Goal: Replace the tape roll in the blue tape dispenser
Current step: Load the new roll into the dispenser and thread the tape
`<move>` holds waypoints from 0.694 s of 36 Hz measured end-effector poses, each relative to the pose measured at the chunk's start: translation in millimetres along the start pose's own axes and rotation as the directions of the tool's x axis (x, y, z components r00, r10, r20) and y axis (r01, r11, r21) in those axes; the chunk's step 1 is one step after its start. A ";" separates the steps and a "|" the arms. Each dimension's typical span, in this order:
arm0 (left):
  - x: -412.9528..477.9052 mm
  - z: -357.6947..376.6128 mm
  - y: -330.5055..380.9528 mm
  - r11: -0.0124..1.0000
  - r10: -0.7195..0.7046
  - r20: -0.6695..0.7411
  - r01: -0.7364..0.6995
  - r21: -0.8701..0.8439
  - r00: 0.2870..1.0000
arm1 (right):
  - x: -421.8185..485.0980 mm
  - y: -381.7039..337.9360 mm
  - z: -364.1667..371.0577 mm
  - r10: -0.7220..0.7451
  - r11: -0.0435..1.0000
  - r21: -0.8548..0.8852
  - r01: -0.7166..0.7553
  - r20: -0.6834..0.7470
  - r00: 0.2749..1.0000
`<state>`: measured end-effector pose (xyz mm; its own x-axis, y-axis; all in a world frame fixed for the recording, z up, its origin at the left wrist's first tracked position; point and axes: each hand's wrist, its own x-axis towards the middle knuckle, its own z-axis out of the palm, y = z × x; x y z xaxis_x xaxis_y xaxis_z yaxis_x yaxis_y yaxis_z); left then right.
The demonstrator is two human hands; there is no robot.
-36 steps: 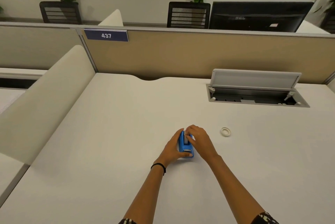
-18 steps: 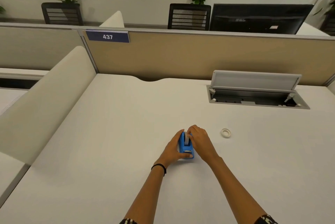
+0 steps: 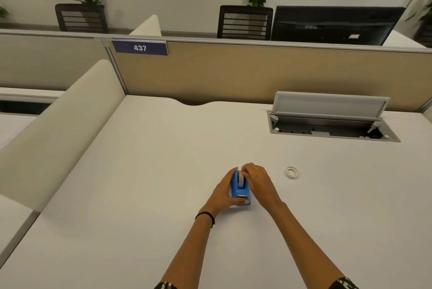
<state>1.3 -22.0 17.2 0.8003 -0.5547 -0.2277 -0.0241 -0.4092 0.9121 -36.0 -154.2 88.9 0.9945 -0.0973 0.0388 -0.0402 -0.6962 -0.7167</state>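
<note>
The blue tape dispenser (image 3: 241,191) stands on the white desk (image 3: 145,190) in front of me. My left hand (image 3: 222,193) wraps its left side, thumb along the front base. A whitish tape roll (image 3: 240,179) sits in the dispenser's top slot. My right hand (image 3: 257,180) is on the dispenser's right side with its fingertips pinched on the top of that roll. A second small white ring, a tape roll or core (image 3: 292,172), lies flat on the desk to the right, apart from both hands.
An open cable tray with its lid raised (image 3: 332,125) is set into the desk at the back right. A beige partition (image 3: 233,73) with a "437" sign (image 3: 139,48) closes the far edge. A padded divider (image 3: 58,129) runs along the left side.
Both hands stay on the dispenser. The fingertips of my right hand have shifted slightly on the roll in the slot; more of the whitish roll shows than a second ago.
</note>
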 end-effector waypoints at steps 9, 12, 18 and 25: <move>1.7 -0.3 -2.8 1.000 0.013 -0.002 -0.013 -0.006 1.000 | 7.6 0.8 0.2 -0.046 0.997 -0.062 0.045 -0.016 0.999; 2.0 0.1 -2.7 1.000 0.012 -0.001 -0.012 -0.005 1.000 | 7.9 3.8 -0.8 -0.078 0.991 -0.109 0.076 -0.015 0.997; 3.4 -0.4 -6.0 1.000 -0.008 0.003 0.008 -0.011 1.000 | 9.7 11.8 -0.2 -0.132 0.975 -0.182 0.124 -0.032 0.991; 2.8 0.1 -4.1 1.000 -0.002 0.011 0.002 -0.002 1.000 | 13.2 16.2 4.0 -0.127 0.981 -0.161 0.112 -0.081 0.989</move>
<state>3.6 -22.0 12.8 0.7935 -0.5621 -0.2334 -0.0213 -0.4089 0.9123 -23.2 -163.9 75.0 0.9804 -0.0660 0.1858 0.0568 -0.8078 -0.5867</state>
